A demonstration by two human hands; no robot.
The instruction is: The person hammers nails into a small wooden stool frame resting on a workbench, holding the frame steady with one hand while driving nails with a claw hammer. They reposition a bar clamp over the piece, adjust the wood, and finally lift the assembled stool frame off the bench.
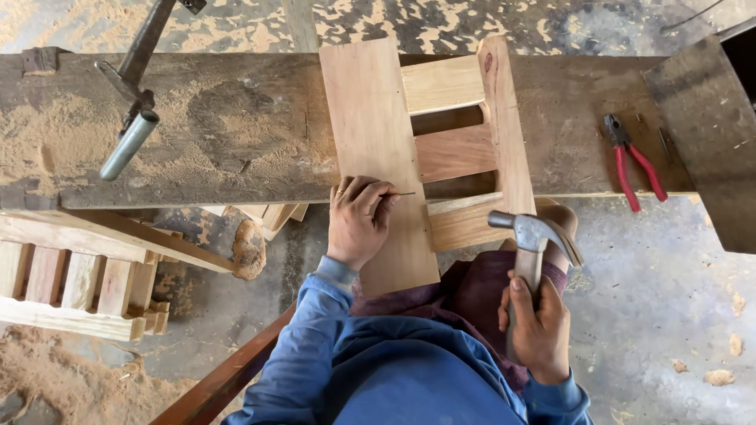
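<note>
Thin metal nail [403, 194], barely visible, is pinched by the left hand [358, 220] against a pale plank [376, 149] of the slatted frame [472, 149] on the sawdusty surface [197, 126]. Right hand [538, 323] grips a claw hammer [529, 236], hiding its handle. Red pliers [634, 161] lie apart.

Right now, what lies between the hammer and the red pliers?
In the head view, only bare bench edge and grey floor separate the hammer from the red pliers.

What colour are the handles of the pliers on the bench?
Red, seen in the head view: the pliers lie on the bench.
</note>
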